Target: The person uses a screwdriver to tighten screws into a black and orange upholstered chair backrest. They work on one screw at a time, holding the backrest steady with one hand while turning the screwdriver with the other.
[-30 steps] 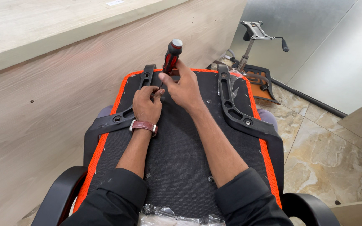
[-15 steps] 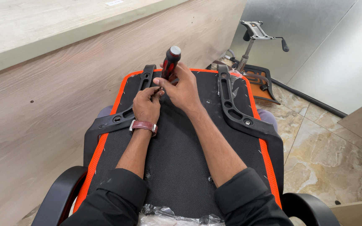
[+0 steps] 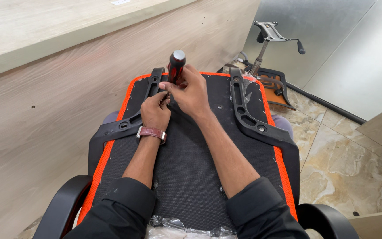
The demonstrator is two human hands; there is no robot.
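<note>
A: What is the right hand (image 3: 191,90) doing?

B: It is wrapped around a screwdriver (image 3: 175,66) with a red and black handle. The tool stands nearly upright, its grey cap pointing up and away from the person, and its tip is hidden behind the fingers.

A: And the left hand (image 3: 154,113)?

B: It sits just beside the right one, touching it, with the fingers curled in tight near the lower end of the screwdriver. Whether they pinch a screw or only steady the shaft, I cannot tell. A brown strap watch (image 3: 151,132) is on that wrist.

A: What lies under the hands?

B: The underside of a chair seat (image 3: 186,168), black mesh with an orange border. A black armrest bracket (image 3: 133,119) runs along the left of the left hand, and the hands work at its upper end. A second bracket (image 3: 249,116) lies well to the right of the right hand.

A: Anything further off?

B: Beyond the right hand, a chair base with a lever mechanism (image 3: 268,35) stands on the tiled floor (image 3: 341,163). To the left of both hands rises a wooden panel (image 3: 45,110).
</note>
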